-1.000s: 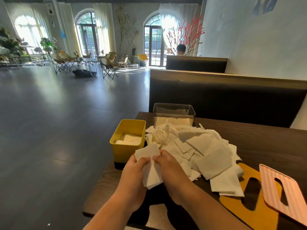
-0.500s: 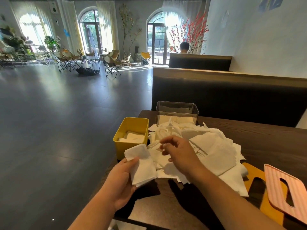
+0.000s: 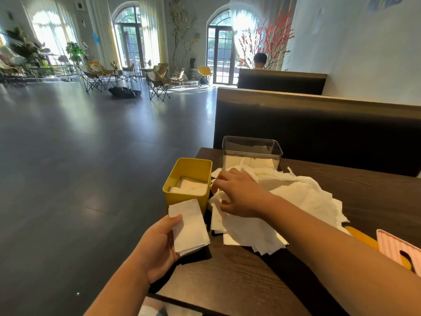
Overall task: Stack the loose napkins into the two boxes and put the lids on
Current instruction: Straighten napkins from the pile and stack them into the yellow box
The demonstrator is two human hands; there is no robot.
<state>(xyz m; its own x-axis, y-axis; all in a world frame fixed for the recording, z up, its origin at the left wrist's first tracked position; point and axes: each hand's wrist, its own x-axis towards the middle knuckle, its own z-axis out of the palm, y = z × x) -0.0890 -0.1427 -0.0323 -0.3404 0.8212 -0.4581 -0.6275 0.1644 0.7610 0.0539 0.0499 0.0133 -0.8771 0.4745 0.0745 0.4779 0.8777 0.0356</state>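
My left hand (image 3: 159, 245) holds a small stack of folded white napkins (image 3: 190, 226) just in front of the yellow box (image 3: 182, 197), which has napkins lying inside. My right hand (image 3: 239, 195) reaches into the left edge of the loose napkin pile (image 3: 296, 201), fingers curled and pinching a napkin there. A clear box (image 3: 251, 149) with napkins at its bottom stands behind the pile. At the right edge lie a yellow lid (image 3: 362, 238) and a pink ribbed lid (image 3: 398, 249) with a slot, overlapping.
The dark wooden table (image 3: 239, 281) ends close to the yellow box on the left, with open floor beyond. A dark booth backrest (image 3: 319, 133) rises behind the table. A person sits in the far booth.
My left hand has carried its napkin stack left and forward, toward the yellow box. My right hand let go of that stack and reached further into the pile near the boxes.
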